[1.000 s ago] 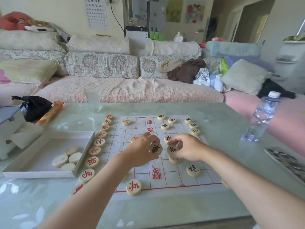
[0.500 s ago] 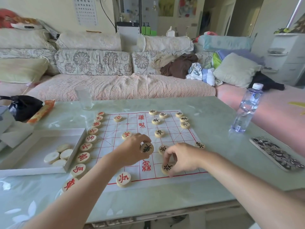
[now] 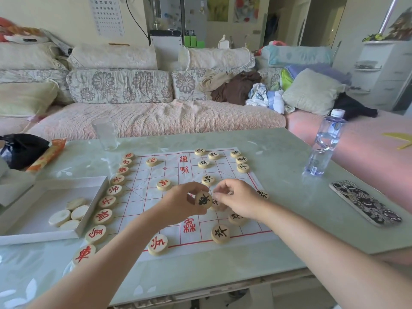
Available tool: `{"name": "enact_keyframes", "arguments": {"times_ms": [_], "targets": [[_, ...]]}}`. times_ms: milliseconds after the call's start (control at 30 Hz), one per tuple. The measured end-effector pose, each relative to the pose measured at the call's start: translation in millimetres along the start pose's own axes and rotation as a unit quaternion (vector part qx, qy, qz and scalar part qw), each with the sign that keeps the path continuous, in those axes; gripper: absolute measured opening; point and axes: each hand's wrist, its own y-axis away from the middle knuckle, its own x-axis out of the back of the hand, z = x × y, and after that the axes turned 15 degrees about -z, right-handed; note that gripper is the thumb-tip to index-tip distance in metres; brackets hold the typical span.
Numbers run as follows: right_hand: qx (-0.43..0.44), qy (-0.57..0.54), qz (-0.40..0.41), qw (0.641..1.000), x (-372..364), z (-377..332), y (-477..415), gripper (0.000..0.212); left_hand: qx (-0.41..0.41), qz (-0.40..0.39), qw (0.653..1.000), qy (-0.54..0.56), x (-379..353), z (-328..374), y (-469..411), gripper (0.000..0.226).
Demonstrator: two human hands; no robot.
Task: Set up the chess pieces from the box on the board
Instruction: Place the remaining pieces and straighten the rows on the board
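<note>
This was a lived-in home sitting room. A long sofa [image 3: 156,121] with floral back cushions [image 3: 120,85] ran along the wall, a heap of clothes [image 3: 236,88] dumped on it. An eye chart [image 3: 107,14] and pictures [image 3: 245,7] hung on the walls, and a white drawer unit [image 3: 383,70] stood at the right. The low glass-topped counter [image 3: 278,157] carried a Chinese chess board [image 3: 142,197], a water bottle [image 3: 323,146], a drinking glass [image 3: 104,134] and what looked like a patterned phone case [image 3: 365,204].

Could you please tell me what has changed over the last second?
The right hand set a black piece down at the near edge of the board, let go, and drew back beside the left hand. The left hand still pinches its upright piece; the box and red pieces stayed.
</note>
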Motion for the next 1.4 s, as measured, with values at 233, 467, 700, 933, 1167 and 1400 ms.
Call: {"name": "enact_keyframes", "arguments": {"times_ms": [233, 467, 700, 933, 1167, 1400], "targets": [[0.013, -0.203, 0.002, 0.979, -2.9, 5.3, -19.4, 0.014, 0.011, 0.029, 0.987, 0.155, -8.2, 13.1, -8.5, 0.036], [0.025, 0.013, 0.011, 1.0, 5.3, 11.0, -37.5, 0.047, 0.037, 0.068, 0.977, 0.2, -7.1, 10.0, -27.3, 0.024], [0.047, 0.081, 0.058, 0.994, 31.9, 18.0, -75.9, 0.047, 0.047, 0.091, 0.991, 0.088, 10.7, 11.5, -82.0, 0.032], [-0.034, 0.178, 0.154, 0.971, 96.9, 32.2, -136.8, 0.033, 0.129, 0.115, 0.97, -0.168, 52.6, -23.9, -152.9, 0.041], [-0.115, 0.2, 0.206, 0.951, 166.5, 67.6, -194.5, 0.025, 0.198, 0.041, 0.946, -0.253, 77.1, -57.4, -199.4, 0.044], [-0.125, 0.198, 0.184, 0.955, 177.7, 86.6, -241.9, 0.018, 0.168, 0.047, 0.941, -0.29, 79.0, -72.1, -213.4, 0.037]]}}
